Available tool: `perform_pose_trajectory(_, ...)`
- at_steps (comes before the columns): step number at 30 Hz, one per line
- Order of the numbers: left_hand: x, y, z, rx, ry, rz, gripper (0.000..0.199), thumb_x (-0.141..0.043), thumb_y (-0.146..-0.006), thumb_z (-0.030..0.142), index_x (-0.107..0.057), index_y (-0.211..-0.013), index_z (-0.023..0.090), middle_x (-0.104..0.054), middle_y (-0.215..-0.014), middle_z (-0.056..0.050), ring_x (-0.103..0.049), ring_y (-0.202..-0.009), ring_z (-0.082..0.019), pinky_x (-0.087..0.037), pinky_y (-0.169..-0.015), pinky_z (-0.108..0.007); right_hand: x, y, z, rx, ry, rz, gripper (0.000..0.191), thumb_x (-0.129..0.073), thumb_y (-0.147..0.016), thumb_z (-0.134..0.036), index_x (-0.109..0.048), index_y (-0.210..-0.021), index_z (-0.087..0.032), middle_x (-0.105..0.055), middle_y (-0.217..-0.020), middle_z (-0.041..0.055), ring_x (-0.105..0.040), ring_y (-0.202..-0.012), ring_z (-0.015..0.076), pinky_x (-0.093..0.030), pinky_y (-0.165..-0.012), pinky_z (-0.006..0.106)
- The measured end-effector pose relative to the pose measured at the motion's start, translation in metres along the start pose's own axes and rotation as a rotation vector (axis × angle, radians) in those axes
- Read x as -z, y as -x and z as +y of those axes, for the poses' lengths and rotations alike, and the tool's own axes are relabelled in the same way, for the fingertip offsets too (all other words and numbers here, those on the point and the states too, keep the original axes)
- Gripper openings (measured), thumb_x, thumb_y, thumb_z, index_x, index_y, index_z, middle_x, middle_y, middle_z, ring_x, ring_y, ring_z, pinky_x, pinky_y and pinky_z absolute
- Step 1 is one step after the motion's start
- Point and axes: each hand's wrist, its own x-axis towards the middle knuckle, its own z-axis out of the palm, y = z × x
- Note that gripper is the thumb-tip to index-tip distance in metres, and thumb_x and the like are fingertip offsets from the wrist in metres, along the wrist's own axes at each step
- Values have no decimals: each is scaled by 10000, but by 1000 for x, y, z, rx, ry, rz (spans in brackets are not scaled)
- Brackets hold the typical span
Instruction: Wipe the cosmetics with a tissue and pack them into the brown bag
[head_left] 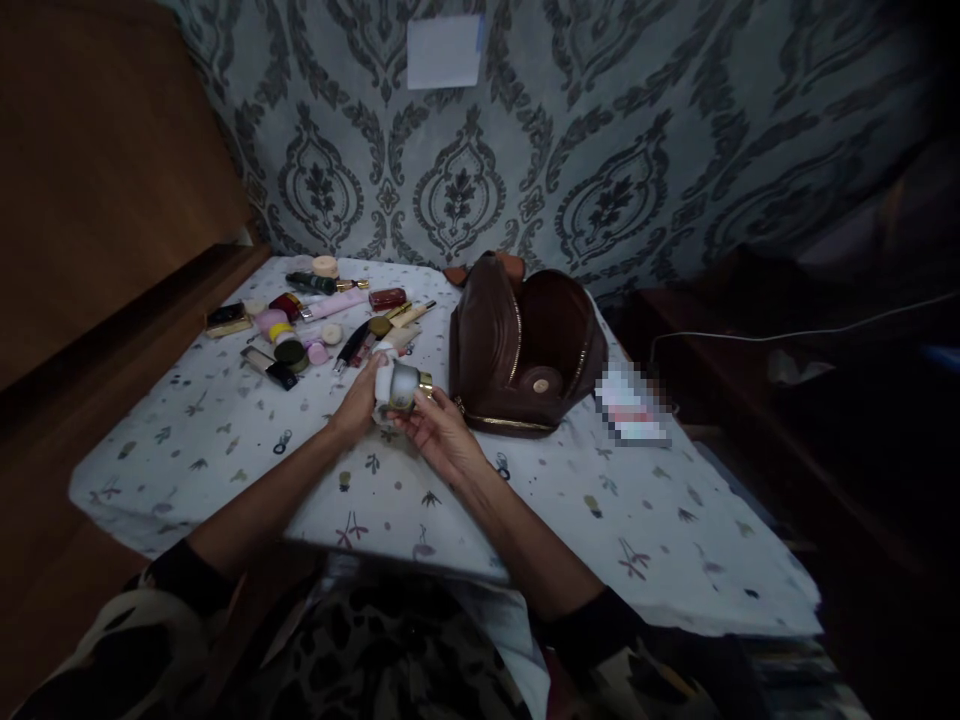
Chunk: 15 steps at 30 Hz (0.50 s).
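My left hand [362, 402] is wrapped round something white beside a pale bottle [405, 384] with a gold cap. Fingers of my right hand [442, 430] close on the same bottle near its gold end. Both hands are above the patterned white cloth [390, 480], left of an open brown leather bag [487, 350] with a gold zip. Just behind my left hand lie a black tube [352, 345], a round gold-brown lid [379, 327] and slim cosmetic items. Whether the white part is wrapping or another container is unclear.
Several cosmetics, among them a pink tube [335, 303] and a dark round jar [289, 353], lie at the table's back left. A wooden cabinet [112, 130] stands at the left. Right of the bag lies a blurred packet [634, 405]. Patterned wallpaper is behind.
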Motion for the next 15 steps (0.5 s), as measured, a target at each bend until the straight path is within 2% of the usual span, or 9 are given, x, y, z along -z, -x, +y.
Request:
perform_pose_trajectory(4,1,7,1,-186,-153,-196,582,-649,-815,592,-563,-1265,233,-622,-1126,-51,-584,-1036,-219,-466,-863,-275,1,-4,-7,-52,-108,78,253,-819,-743,-301,-625,-855,-181,-748,-762,11,-689,-642,123,-579,-601,215)
perform_pose_trajectory(7,1,11,1,-239,-229,-284,787,-782,-722,496,-432,-1377,235,-574,-1193,-62,-566,-1049,-230,-449,-911,-298,0,-4,-12,-73,-137,93,241,-771,-797,-366,-664,-915,-186,-745,-774,-9,-666,-614,110,-563,-538,201)
perform_pose_trajectory(10,1,11,1,-274,-318,-280,832,-810,-703,431,-387,-1389,222,-548,-1206,-66,-553,-1059,-237,-428,-930,-303,-2,-1,-14,-99,-117,118,261,-764,-802,-402,-681,-926,-188,-738,-769,-13,-652,-599,105,-554,-518,197)
perform_pose_trajectory(15,7,9,2,-315,-426,-235,812,-815,-691,445,-426,-1367,221,-584,-1145,-58,-565,-982,-238,-417,-874,-300,-4,1,-12,-123,-83,159,274,-709,-842,-461,-686,-884,-191,-725,-721,-19,-629,-554,103,-515,-481,196)
